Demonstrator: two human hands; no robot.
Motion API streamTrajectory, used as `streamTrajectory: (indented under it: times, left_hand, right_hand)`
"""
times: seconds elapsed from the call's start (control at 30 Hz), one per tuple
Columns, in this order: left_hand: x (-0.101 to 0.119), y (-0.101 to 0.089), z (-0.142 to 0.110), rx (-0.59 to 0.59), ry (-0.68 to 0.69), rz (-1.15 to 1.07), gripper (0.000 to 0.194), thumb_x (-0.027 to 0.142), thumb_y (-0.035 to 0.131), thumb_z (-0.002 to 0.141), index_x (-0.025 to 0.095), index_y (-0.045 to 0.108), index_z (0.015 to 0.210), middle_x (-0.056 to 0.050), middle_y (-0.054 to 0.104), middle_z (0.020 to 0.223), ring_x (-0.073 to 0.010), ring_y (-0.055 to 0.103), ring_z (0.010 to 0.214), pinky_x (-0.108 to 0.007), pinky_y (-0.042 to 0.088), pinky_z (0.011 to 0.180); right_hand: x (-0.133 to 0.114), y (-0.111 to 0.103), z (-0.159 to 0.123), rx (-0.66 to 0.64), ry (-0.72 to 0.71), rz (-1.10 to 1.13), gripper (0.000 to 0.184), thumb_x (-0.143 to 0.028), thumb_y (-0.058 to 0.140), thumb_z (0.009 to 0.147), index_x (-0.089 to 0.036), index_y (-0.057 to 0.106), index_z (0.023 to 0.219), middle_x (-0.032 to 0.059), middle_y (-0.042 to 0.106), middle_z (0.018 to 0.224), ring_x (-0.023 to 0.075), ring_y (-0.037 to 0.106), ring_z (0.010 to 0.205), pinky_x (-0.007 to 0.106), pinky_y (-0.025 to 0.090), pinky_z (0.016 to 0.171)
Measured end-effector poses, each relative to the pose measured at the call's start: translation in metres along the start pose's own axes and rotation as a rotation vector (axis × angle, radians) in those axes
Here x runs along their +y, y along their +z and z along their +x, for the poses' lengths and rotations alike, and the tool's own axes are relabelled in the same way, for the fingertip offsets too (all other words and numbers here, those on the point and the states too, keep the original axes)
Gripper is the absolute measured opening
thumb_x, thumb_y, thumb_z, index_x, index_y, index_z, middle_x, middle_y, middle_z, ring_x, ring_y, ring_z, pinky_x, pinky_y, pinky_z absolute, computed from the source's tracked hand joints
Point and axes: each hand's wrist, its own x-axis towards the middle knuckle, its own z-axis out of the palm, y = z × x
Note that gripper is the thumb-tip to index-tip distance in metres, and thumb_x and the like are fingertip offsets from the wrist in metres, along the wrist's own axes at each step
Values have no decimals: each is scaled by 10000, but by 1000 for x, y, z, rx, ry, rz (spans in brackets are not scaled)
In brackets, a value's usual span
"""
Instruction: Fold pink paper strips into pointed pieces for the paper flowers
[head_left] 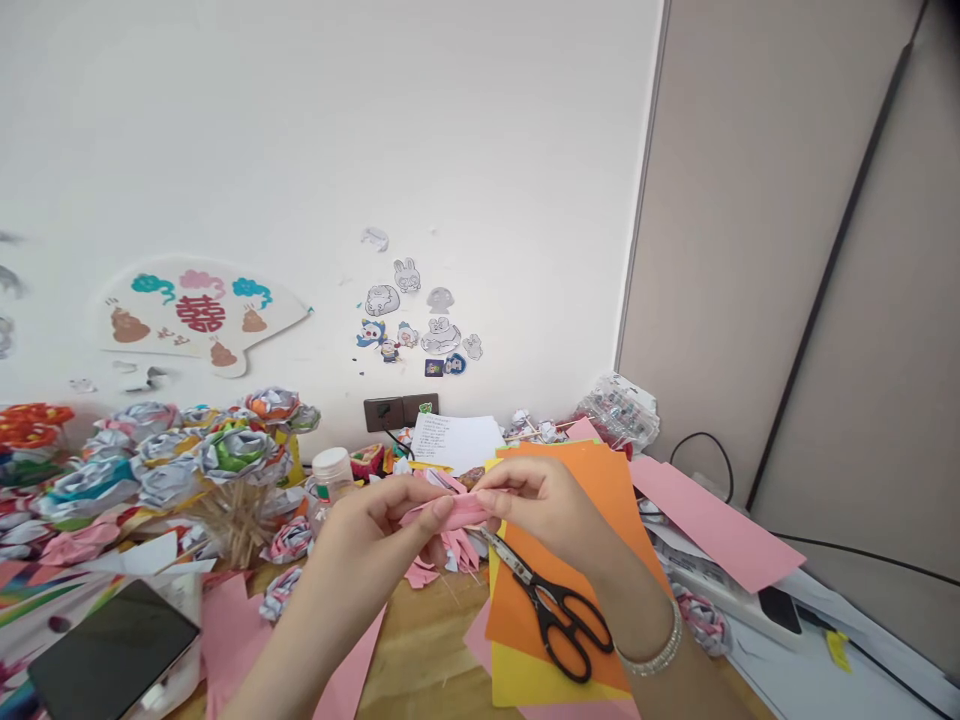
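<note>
Between my two hands I hold a folded piece of pink paper (463, 511) above the table. My left hand (397, 520) pinches its left end with thumb and fingers. At the other end, my right hand (536, 505) grips it between thumb and forefinger. Black-handled scissors (555, 605) lie just below my right hand, on top of stacked orange paper (592, 500) and yellow paper (544, 690). Pink paper scraps (459, 552) are piled beneath the held piece. Part of the folded paper is hidden by my fingers.
Many crumpled-paper flowers on sticks (240, 455) crowd the left side, near a clear white-lidded jar (332, 475). A dark phone (112, 650) lies front left. Pink sheets (720, 520), a power strip (742, 600) and a black cable (862, 553) are at the right. A white wall stands behind.
</note>
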Motion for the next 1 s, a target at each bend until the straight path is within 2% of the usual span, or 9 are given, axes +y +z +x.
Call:
streamTrajectory:
  times: [0.1, 0.2, 0.3, 0.47, 0.7, 0.8, 0.9, 1.0]
  left_hand:
    - [0, -1, 1, -18, 17, 17, 212, 375, 580, 703, 172, 631, 672, 17, 577, 433, -106, 531, 424, -136, 317, 317]
    - [0, -2, 1, -101, 0, -60, 210, 366, 544, 744, 178, 637, 750, 12, 623, 482, -102, 561, 447, -130, 332, 328]
    - [1, -5, 1, -147, -20, -114, 201, 340, 526, 766, 185, 636, 831, 8, 657, 532, -107, 602, 499, -122, 342, 336]
    - [-1, -16, -1, -212, 5, -55, 217, 306, 543, 759, 206, 630, 931, -7, 701, 636, -133, 650, 596, -131, 401, 386]
    - [-6, -15, -1, -161, 82, 27, 226, 281, 516, 777, 235, 651, 952, -22, 715, 794, -158, 669, 678, -151, 450, 438]
    - [-6, -14, 0, -150, 72, -45, 214, 255, 534, 759, 221, 673, 918, -12, 718, 696, -143, 662, 616, -158, 469, 461]
    - [-6, -15, 1, -196, 9, -177, 223, 261, 541, 750, 193, 672, 917, -7, 700, 546, -147, 657, 569, -178, 490, 491]
    - [-3, -16, 0, -232, -48, -231, 229, 271, 553, 749, 191, 665, 933, -20, 719, 591, -154, 667, 616, -184, 496, 523]
  right_hand:
    - [0, -1, 0, 12, 5, 6, 129, -252, 551, 761, -148, 629, 759, 24, 595, 714, 119, 556, 630, 236, 436, 594]
    - [1, -2, 1, 34, 11, 6, 128, -259, 556, 759, -152, 627, 761, 20, 596, 704, 106, 549, 590, 227, 426, 574]
    - [1, -3, 1, 35, 29, -18, 130, -259, 552, 762, -151, 624, 752, 2, 569, 614, 99, 533, 543, 217, 408, 542]
    - [-1, -3, 0, 43, 29, -32, 125, -242, 532, 774, -156, 613, 737, -14, 540, 552, 96, 523, 532, 214, 398, 549]
    - [-2, -3, -2, -12, 40, -11, 125, -243, 525, 775, -153, 609, 755, -7, 546, 596, 92, 524, 524, 215, 402, 546]
    - [-2, -3, -2, -1, 39, -2, 119, -245, 534, 770, -156, 612, 752, -13, 541, 571, 95, 526, 520, 211, 400, 537]
    - [-2, -3, -3, 6, 23, 10, 119, -249, 543, 765, -157, 615, 743, -22, 524, 524, 95, 518, 501, 207, 397, 522]
    - [-3, -2, -3, 31, -12, -27, 122, -230, 531, 768, -150, 618, 737, -17, 534, 537, 89, 509, 490, 203, 396, 510]
